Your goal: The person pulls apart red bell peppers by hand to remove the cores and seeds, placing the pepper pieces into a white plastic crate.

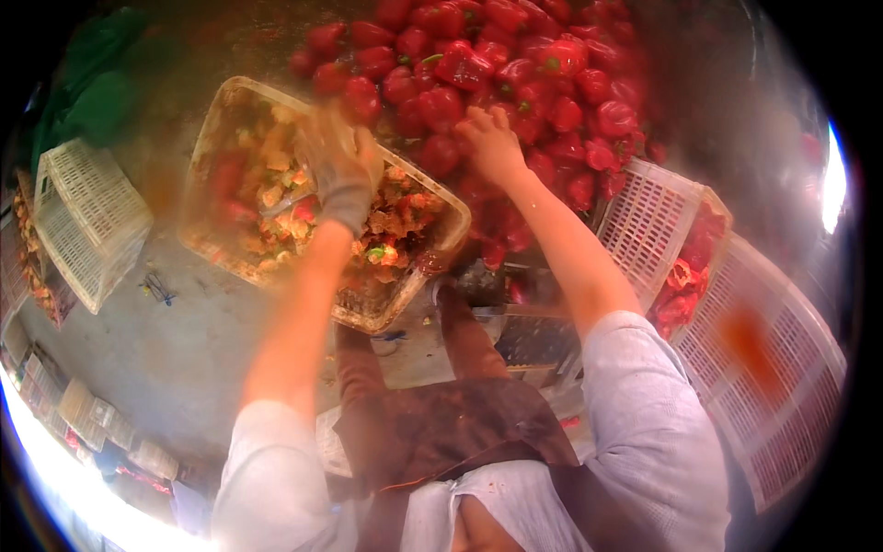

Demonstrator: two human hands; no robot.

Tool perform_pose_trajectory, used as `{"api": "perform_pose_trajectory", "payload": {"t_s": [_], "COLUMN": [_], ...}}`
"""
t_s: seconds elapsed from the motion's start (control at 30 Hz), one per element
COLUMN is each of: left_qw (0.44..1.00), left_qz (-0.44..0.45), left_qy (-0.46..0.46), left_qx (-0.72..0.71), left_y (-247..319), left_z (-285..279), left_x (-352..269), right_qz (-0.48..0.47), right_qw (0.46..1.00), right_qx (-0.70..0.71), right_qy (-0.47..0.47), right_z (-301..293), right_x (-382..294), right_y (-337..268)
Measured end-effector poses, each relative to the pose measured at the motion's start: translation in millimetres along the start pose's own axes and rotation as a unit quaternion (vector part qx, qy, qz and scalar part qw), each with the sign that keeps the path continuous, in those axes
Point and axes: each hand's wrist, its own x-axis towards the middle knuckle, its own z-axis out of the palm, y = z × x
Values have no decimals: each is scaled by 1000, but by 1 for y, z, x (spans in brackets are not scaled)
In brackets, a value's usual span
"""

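My left hand [338, 159], in a thin grey glove and blurred, is over a pale plastic tub [269, 276]. Its fingers stretch out with the thumb apart, and nothing shows in them. Inside the tub lie pepper cores and seed clumps [386, 221] with red and green scraps. My bare right hand [493, 141] reaches to the near left part of a large heap of red bell peppers [462, 65]. Its fingers bend down among the peppers; their tips are partly hidden, so a grip cannot be made out.
White slatted plastic crates stand at right, one crate [648, 221] holding cut red peppers [679, 297] beside a larger crate [766, 359]. Another white crate [90, 214] is on the concrete floor [186, 345] at left. A brown apron [462, 421] covers my lap.
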Motion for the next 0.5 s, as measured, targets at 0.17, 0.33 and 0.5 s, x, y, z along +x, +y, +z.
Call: {"api": "perform_pose_trajectory", "payload": {"t_s": [0.17,0.33,0.5], "left_qw": [982,970,959], "left_qz": [-184,-211,-247], "left_qy": [6,5,-29], "left_qx": [49,121,136], "left_y": [-9,-14,5], "left_z": [45,65,53], "left_x": [74,89,90], "right_qz": [81,164,23], "right_qw": [996,980,983], "right_qx": [33,94,162], "right_qy": [8,-53,87], "right_z": [-12,-22,-31], "right_x": [-31,-59,4], "right_y": [43,88,97]}}
